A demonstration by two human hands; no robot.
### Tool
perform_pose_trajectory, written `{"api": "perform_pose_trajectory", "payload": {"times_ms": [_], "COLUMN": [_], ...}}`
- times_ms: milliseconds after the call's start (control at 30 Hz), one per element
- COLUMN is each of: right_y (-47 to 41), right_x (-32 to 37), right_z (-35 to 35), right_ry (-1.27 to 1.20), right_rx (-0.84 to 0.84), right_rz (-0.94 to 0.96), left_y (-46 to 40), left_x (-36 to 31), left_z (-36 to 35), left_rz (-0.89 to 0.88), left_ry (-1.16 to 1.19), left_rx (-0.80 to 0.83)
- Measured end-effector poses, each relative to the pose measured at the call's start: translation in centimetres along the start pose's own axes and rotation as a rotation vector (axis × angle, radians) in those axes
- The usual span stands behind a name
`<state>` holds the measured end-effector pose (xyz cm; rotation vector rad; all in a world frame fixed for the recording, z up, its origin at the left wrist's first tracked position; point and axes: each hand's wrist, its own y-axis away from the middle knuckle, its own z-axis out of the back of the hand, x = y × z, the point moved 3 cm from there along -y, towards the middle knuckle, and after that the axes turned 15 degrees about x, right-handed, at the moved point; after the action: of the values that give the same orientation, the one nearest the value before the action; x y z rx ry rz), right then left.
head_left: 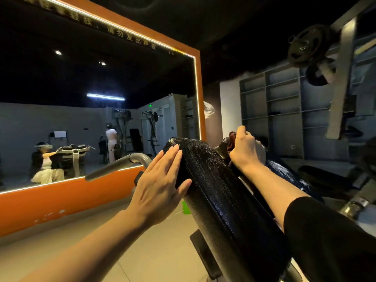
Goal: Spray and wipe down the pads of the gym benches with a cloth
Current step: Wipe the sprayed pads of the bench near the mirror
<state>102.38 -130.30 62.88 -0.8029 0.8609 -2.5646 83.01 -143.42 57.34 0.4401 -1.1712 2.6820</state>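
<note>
Counts, gym corner

Two hands: left hand (160, 184), right hand (245, 151). One black bench pad (223, 200), one cloth (261, 148), one orange-framed mirror (91, 102), two weight plates (309, 45), one shelving unit (284, 110).

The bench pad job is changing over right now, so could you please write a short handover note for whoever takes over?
Left hand: open, fingers straight, flat against the left side of the black bench pad, steadying it.
Right hand: gripping a bunched cloth, dark red where it shows, at the pad's far upper right edge.
Pad: tilted, its surface glistening, so it looks already sprayed; how much has been wiped I cannot tell.
Spray bottle: not clearly in view; a small green thing shows below the pad, too hidden to identify.
Left: finish wiping this pad, then the second dark pad on the right, which looks wet.
</note>
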Motion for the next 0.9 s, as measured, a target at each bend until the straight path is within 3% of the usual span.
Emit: {"api": "perform_pose_trajectory", "payload": {"times_ms": [100, 200, 267, 433, 500, 567, 700, 800, 900], "right_y": [1.8, 3.9, 5.1, 6.1, 5.9, 6.2, 6.8, 6.3, 5.0], "right_x": [1.2, 2.5, 3.1, 2.1, 2.0, 2.8, 6.1, 8.0, 8.2], "right_z": [0.3, 0.2, 0.2, -0.4, -1.4, -2.2, -1.9, -2.6, -3.1], "right_ry": [-0.052, -0.615, -0.834, -0.485, -0.417, -0.448, -0.736, -0.536, -0.542], "right_rx": [0.12, 0.345, 0.371, 0.193, 0.237, 0.302, 0.29, 0.307, 0.262], "right_rz": [0.089, 0.172, 0.253, 0.278, 0.272, 0.315, 0.516, 0.591, 0.616], "left_y": [0.1, 0.4, 0.7, 0.9, 0.8, 0.6, 0.6, 0.6, 0.4], "left_x": [-0.5, -1.2, -1.6, -2.0, -1.9, -2.0, -2.3, -2.0, -1.5], "left_z": [0.3, 0.7, 0.9, 1.3, 1.4, 1.2, 0.9, 0.5, 0.1], "left_rz": [-0.013, -0.027, -0.048, -0.062, -0.054, -0.043, -0.011, 0.053, 0.085], "left_ry": [0.006, 0.025, 0.037, 0.05, 0.044, 0.056, 0.065, 0.074, 0.066], "left_rx": [-0.009, -0.003, -0.002, -0.003, 0.005, 0.005, -0.025, -0.04, -0.041]}}
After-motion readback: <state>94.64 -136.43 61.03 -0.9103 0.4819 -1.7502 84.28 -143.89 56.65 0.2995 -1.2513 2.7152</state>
